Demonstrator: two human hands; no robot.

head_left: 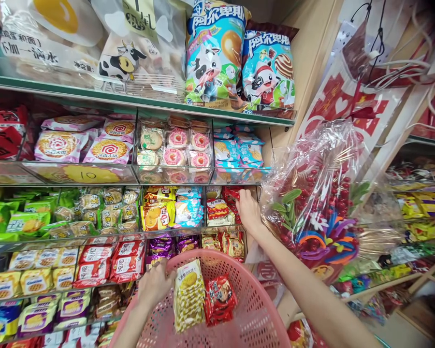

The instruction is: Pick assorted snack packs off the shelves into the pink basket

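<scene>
My left hand (155, 282) is closed on the rim of a pink perforated plastic basket (264, 290). Inside the basket lie a pale yellow-and-white biscuit pack (188, 297) and red snack packets (220, 298). My right hand (249, 209) reaches over the basket into a shelf compartment at its right end. Its fingers are curled against a red snack packet (232, 197) there; the fingertips are partly hidden. Beside that packet, in the same compartment, sit red-and-cream packets (217, 212).
Clear-fronted shelves of wrapped snacks (110, 137) fill the left and middle. Large candy bags (217, 58) stand on the top shelf. At the right, a cellophane-wrapped bouquet (311, 208) is close to my right forearm, with red-and-white hanging decorations (348, 101) behind it.
</scene>
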